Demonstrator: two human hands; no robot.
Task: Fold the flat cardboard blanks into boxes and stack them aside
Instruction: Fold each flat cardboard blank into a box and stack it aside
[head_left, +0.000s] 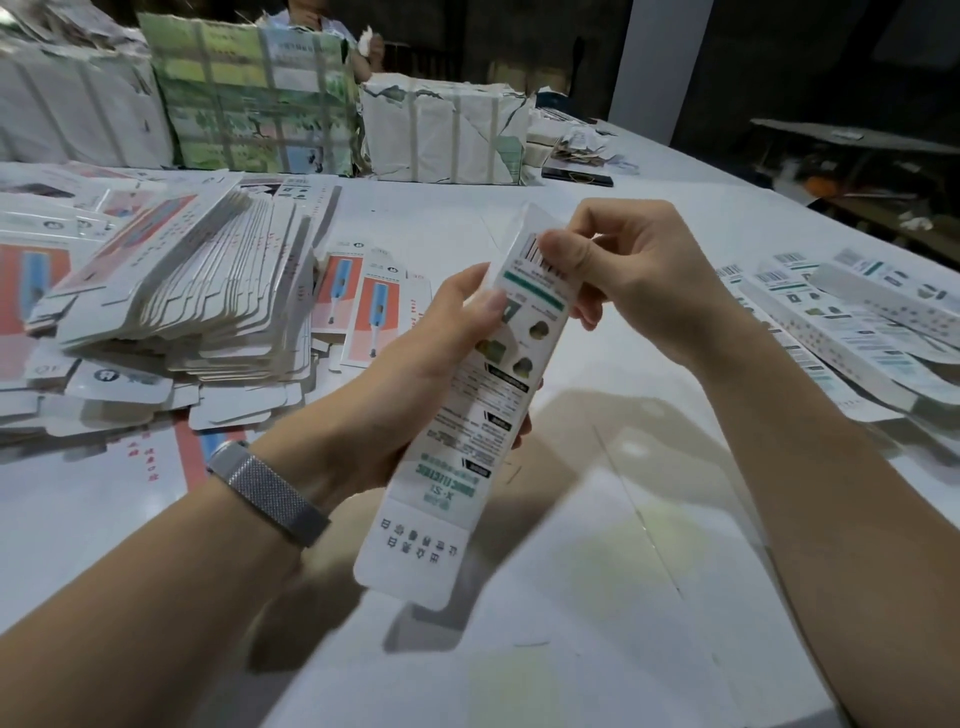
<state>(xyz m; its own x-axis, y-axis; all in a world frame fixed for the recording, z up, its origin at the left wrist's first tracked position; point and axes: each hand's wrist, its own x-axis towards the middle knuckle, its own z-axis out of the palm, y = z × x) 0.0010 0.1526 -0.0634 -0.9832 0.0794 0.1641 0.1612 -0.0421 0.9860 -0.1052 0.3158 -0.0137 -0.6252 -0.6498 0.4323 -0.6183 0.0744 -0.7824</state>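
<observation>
A long white printed cardboard box blank (467, 441) is held above the table in the middle of the view, its loose flap pointing toward me. My left hand (415, 364) grips its middle, thumb on the printed face. My right hand (613, 275) pinches the far end at the barcode, thumb on top. A big leaning pile of flat blanks (171, 301) lies at the left. Folded long boxes (852, 322) lie stacked at the right.
Paper-wrapped, strapped bundles (441, 130) stand along the far edge of the white table (623, 597). A person sits behind them at the top. Loose orange-and-blue blanks (374, 317) lie beside the pile. The table's right edge drops to a dark floor.
</observation>
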